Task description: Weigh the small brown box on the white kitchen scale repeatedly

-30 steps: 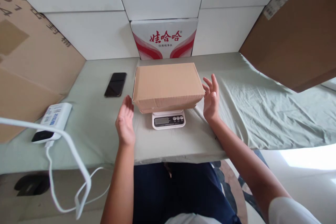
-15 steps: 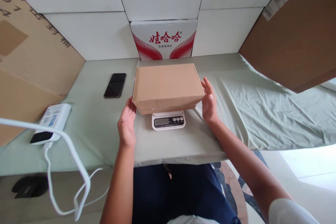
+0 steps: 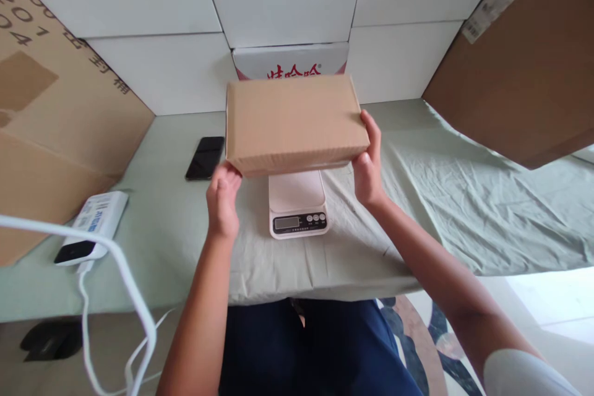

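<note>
Cardboard box (image 3: 294,120), frame centre: clamped between left hand (image 3: 223,201) and right hand (image 3: 368,161), held above kitchen scale (image 3: 298,203); lifting step

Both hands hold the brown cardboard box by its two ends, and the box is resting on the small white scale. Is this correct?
Not quite. The left hand and the right hand do hold the brown cardboard box by its two ends, but the box is not resting on the small white scale. The head view shows it lifted above the scale, whose platform lies bare.
</note>
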The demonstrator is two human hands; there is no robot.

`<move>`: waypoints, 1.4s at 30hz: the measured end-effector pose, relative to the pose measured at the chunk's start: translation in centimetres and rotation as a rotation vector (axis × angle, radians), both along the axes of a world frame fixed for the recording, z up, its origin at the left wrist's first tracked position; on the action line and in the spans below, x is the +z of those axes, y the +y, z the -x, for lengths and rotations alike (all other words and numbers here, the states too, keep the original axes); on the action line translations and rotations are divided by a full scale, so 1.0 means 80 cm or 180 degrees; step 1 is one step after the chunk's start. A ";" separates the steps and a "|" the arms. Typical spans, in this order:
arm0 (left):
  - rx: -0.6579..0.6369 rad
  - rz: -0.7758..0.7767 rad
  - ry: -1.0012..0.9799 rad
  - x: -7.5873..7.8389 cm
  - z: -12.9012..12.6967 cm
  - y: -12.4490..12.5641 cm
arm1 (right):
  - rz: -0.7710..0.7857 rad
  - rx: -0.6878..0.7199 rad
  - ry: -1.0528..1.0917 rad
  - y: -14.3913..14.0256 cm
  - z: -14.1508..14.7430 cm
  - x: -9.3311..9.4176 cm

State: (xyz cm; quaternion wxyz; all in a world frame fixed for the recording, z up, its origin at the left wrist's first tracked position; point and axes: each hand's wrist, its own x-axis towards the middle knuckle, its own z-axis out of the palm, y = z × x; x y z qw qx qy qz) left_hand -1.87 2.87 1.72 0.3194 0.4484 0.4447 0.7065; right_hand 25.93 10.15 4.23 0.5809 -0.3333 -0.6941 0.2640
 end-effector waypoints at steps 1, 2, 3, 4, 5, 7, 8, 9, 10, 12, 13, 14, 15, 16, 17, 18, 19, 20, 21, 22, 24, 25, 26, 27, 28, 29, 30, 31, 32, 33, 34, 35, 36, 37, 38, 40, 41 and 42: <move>-0.0058 -0.0043 -0.0032 0.005 0.002 0.023 | -0.0075 -0.0049 0.0023 0.019 0.007 0.004; -0.0088 -0.0022 -0.0080 0.006 0.004 0.048 | -0.0119 -0.0095 0.0008 0.039 0.014 0.003; -0.0114 0.0015 -0.0114 0.002 0.005 0.072 | -0.0139 -0.0131 -0.0022 0.059 0.020 -0.002; -0.0105 0.0067 -0.0161 -0.006 0.005 0.093 | -0.0121 -0.0153 -0.0028 0.076 0.027 -0.010; -0.0086 0.0181 -0.0216 -0.016 0.006 0.112 | -0.0066 -0.0164 0.0005 0.091 0.032 -0.021; 0.0006 0.0417 -0.0255 -0.041 0.006 0.136 | 0.0130 -0.0139 0.0092 0.109 0.040 -0.046; 0.0039 0.0503 -0.0254 -0.053 0.006 0.143 | 0.0214 -0.0099 0.0104 0.113 0.042 -0.057; 0.0062 0.0558 -0.0244 -0.063 0.006 0.146 | 0.0279 -0.0069 0.0113 0.115 0.043 -0.067; 0.0070 0.0589 -0.0234 -0.070 0.007 0.147 | 0.0324 -0.0042 0.0111 0.116 0.044 -0.074; 0.0090 0.0597 -0.0211 -0.076 0.013 0.146 | 0.0418 -0.0006 0.0149 0.121 0.041 -0.082; 0.0158 0.0582 -0.0203 -0.076 0.019 0.145 | 0.0487 -0.0017 0.0235 0.126 0.037 -0.084; 0.0260 0.0557 -0.0207 -0.075 0.027 0.144 | 0.0575 -0.0058 0.0368 0.133 0.030 -0.086; 0.0380 0.0522 -0.0228 -0.073 0.038 0.144 | 0.0676 -0.0138 0.0535 0.143 0.020 -0.088; 0.0500 0.0479 -0.0260 -0.071 0.050 0.144 | 0.0778 -0.0263 0.0735 0.154 0.008 -0.092; 0.0586 0.0438 -0.0299 -0.071 0.063 0.145 | 0.0862 -0.0449 0.0927 0.166 -0.007 -0.095; 0.0625 0.0403 -0.0323 -0.071 0.075 0.145 | 0.0943 -0.0617 0.1054 0.178 -0.023 -0.099; 0.0621 0.0378 -0.0324 -0.072 0.085 0.146 | 0.1013 -0.0775 0.1147 0.189 -0.039 -0.104; 0.0592 0.0361 -0.0307 -0.074 0.093 0.147 | 0.1091 -0.0890 0.1217 0.198 -0.054 -0.108; 0.0558 0.0348 -0.0280 -0.076 0.097 0.148 | 0.1172 -0.0965 0.1269 0.204 -0.067 -0.112; 0.0524 0.0338 -0.0251 -0.078 0.099 0.149 | 0.1225 -0.1018 0.1302 0.209 -0.077 -0.115; 0.0463 0.0320 -0.0214 -0.081 0.097 0.151 | 0.1264 -0.1070 0.1317 0.213 -0.086 -0.120; 0.0439 0.0316 -0.0209 -0.082 0.094 0.151 | 0.1259 -0.1082 0.1309 0.212 -0.087 -0.122; 0.0422 0.0320 -0.0214 -0.081 0.091 0.151 | 0.1231 -0.1083 0.1287 0.211 -0.085 -0.124; 0.0407 0.0334 -0.0227 -0.081 0.087 0.151 | 0.1179 -0.1074 0.1257 0.209 -0.082 -0.125; 0.0398 0.0355 -0.0251 -0.080 0.084 0.151 | 0.1104 -0.1052 0.1223 0.207 -0.079 -0.125; 0.0395 0.0379 -0.0282 -0.078 0.081 0.150 | 0.1018 -0.1014 0.1187 0.205 -0.075 -0.125; 0.0395 0.0406 -0.0319 -0.077 0.078 0.150 | 0.0938 -0.0965 0.1148 0.203 -0.070 -0.124; 0.0395 0.0437 -0.0361 -0.075 0.075 0.149 | 0.0898 -0.0895 0.1115 0.200 -0.066 -0.122; 0.0391 0.0473 -0.0406 -0.074 0.072 0.149 | 0.0923 -0.0799 0.1098 0.197 -0.061 -0.119; 0.0373 0.0506 -0.0448 -0.073 0.068 0.149 | 0.1016 -0.0681 0.1102 0.193 -0.055 -0.115; 0.0337 0.0538 -0.0476 -0.072 0.063 0.148 | 0.1147 -0.0544 0.1114 0.189 -0.049 -0.110; 0.0279 0.0568 -0.0481 -0.072 0.059 0.148 | 0.1284 -0.0394 0.1130 0.184 -0.042 -0.105; 0.0202 0.0594 -0.0461 -0.072 0.054 0.149 | 0.1401 -0.0253 0.1143 0.179 -0.034 -0.100; 0.0111 0.0613 -0.0425 -0.071 0.049 0.149 | 0.1476 -0.0135 0.1147 0.173 -0.026 -0.095; 0.0020 0.0625 -0.0386 -0.071 0.044 0.149 | 0.1508 -0.0031 0.1127 0.168 -0.018 -0.090; -0.0098 0.0633 -0.0345 -0.071 0.035 0.149 | 0.1495 0.0160 0.1033 0.156 -0.002 -0.084; -0.0114 0.0629 -0.0345 -0.071 0.031 0.149 | 0.1466 0.0240 0.0980 0.151 0.004 -0.082; -0.0106 0.0622 -0.0347 -0.071 0.027 0.149 | 0.1424 0.0301 0.0923 0.147 0.010 -0.082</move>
